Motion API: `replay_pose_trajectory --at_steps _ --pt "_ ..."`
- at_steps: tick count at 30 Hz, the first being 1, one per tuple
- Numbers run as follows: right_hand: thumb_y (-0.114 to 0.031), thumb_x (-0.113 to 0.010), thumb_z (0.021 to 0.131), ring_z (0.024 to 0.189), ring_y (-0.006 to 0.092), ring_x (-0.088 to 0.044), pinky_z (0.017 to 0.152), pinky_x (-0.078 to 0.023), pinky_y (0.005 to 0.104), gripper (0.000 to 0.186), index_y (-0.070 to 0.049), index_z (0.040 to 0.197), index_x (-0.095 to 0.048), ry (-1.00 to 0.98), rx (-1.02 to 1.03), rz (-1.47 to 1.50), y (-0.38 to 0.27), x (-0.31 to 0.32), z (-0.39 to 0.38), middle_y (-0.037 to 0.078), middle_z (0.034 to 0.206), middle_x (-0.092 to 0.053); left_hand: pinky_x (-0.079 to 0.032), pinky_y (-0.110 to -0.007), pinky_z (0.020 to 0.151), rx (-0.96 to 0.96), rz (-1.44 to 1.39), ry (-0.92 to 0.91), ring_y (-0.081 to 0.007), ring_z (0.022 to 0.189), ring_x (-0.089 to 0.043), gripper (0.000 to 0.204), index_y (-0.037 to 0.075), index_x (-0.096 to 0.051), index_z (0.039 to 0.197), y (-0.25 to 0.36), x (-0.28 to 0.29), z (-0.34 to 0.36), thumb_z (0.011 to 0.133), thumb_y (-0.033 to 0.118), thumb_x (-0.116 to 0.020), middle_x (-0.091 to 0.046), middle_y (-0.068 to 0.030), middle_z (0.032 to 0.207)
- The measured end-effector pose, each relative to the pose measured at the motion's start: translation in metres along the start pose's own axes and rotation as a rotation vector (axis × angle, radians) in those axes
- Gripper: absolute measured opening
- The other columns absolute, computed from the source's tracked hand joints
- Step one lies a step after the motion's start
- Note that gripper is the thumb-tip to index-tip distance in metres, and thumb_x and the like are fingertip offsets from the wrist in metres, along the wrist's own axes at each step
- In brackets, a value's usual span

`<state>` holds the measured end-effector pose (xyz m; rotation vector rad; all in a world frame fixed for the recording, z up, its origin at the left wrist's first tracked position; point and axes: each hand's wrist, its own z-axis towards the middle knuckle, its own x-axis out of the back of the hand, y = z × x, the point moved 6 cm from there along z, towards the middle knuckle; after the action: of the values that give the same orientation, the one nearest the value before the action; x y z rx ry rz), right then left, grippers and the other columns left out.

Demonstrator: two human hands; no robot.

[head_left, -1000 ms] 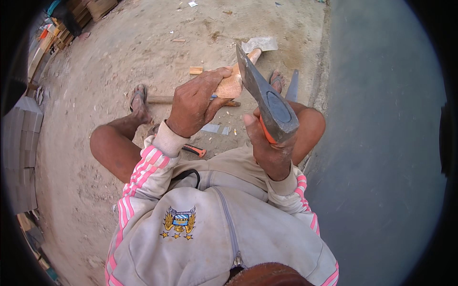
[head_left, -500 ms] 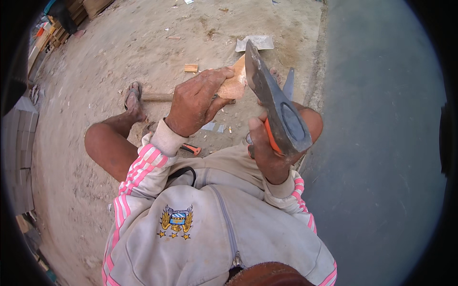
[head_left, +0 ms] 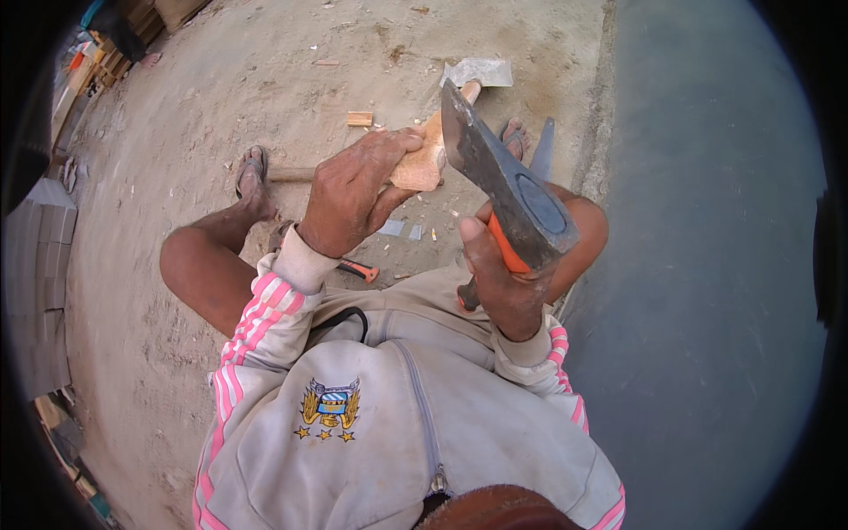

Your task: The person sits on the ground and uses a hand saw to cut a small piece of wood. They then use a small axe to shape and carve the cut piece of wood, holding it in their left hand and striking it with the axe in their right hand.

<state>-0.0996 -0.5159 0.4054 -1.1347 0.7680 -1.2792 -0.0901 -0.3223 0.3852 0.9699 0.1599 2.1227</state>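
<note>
My left hand (head_left: 349, 190) is closed on a pale piece of wood (head_left: 419, 170), fingers over the top and thumb beneath. The wood's near end is broad and rough-cut, and it narrows away from me. A hatchet (head_left: 508, 181) with a dark steel head and orange-and-black handle is in my right hand (head_left: 505, 291), which grips it close under the head. Its blade is raised right beside the wood and covers part of it; whether they touch I cannot tell. Most of the handle is hidden behind my hand.
On the sandy ground lie a small wood offcut (head_left: 359, 118), a grey flat piece (head_left: 481, 72), a saw blade (head_left: 542, 150), a wooden pole (head_left: 290, 175) and an orange-and-black tool handle (head_left: 360, 270). Grey blocks (head_left: 49, 256) stand stacked at left; a smooth grey slab (head_left: 698, 265) runs along the right.
The hatchet's blade has shifted a little left and turned slightly. The wood has tilted and moved slightly left in my left hand, so more of its near end shows.
</note>
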Motion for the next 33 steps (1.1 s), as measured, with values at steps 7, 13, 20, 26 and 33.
replay_pose_trajectory --at_steps 7,13,20,26,33 --pt "-0.006 -0.078 0.085 0.064 0.0149 -0.06 0.057 -0.048 0.0287 0.017 -0.001 0.093 -0.065 -0.003 0.067 -0.05 0.0 -0.004 0.004 0.008 0.079 -0.064 -0.055 -0.044 0.098 -0.012 0.017 0.016 -0.0328 0.111 -0.068 0.052 0.002 -0.059 0.126 -0.002 0.001 -0.002 0.081 0.021 -0.078 -0.069 -0.0139 0.124" --pt "-0.006 -0.079 0.084 0.065 0.013 -0.059 0.058 -0.048 0.0282 0.021 0.0 0.098 -0.064 0.047 0.281 -0.213 -0.02 -0.001 0.003 0.008 0.077 -0.063 -0.056 -0.043 0.096 0.002 -0.028 0.043 -0.0316 0.11 -0.069 0.052 0.003 -0.059 0.126 -0.002 0.002 -0.004 0.08 0.02 -0.079 -0.07 -0.0133 0.123" --pt "-0.005 -0.077 0.085 0.063 0.0146 -0.057 0.058 -0.047 0.0291 0.02 0.001 0.097 -0.062 -0.011 0.147 -0.119 -0.008 -0.003 0.004 0.008 0.078 -0.063 -0.056 -0.043 0.097 0.025 -0.015 0.01 -0.0334 0.114 -0.067 0.053 0.002 -0.058 0.126 -0.006 -0.003 -0.003 0.08 0.017 -0.08 -0.069 -0.0142 0.125" --pt "-0.006 -0.076 0.088 0.065 0.0103 -0.057 0.059 -0.048 0.0294 0.016 0.001 0.095 -0.064 -0.004 -0.048 0.003 0.017 -0.013 0.005 0.006 0.076 -0.063 -0.054 -0.043 0.1 0.037 -0.028 -0.001 -0.0339 0.116 -0.066 0.052 0.002 -0.058 0.126 -0.006 -0.003 -0.006 0.08 0.017 -0.08 -0.068 -0.0153 0.125" --pt "-0.007 -0.076 0.089 0.067 0.0078 -0.057 0.061 -0.048 0.0257 0.017 0.002 0.096 -0.064 0.006 0.16 -0.078 -0.021 -0.01 0.011 0.004 0.079 -0.066 -0.051 -0.045 0.104 0.035 -0.022 0.013 -0.0332 0.116 -0.066 0.053 0.002 -0.059 0.127 -0.01 0.0 -0.008 0.08 0.018 -0.08 -0.068 -0.0151 0.125"
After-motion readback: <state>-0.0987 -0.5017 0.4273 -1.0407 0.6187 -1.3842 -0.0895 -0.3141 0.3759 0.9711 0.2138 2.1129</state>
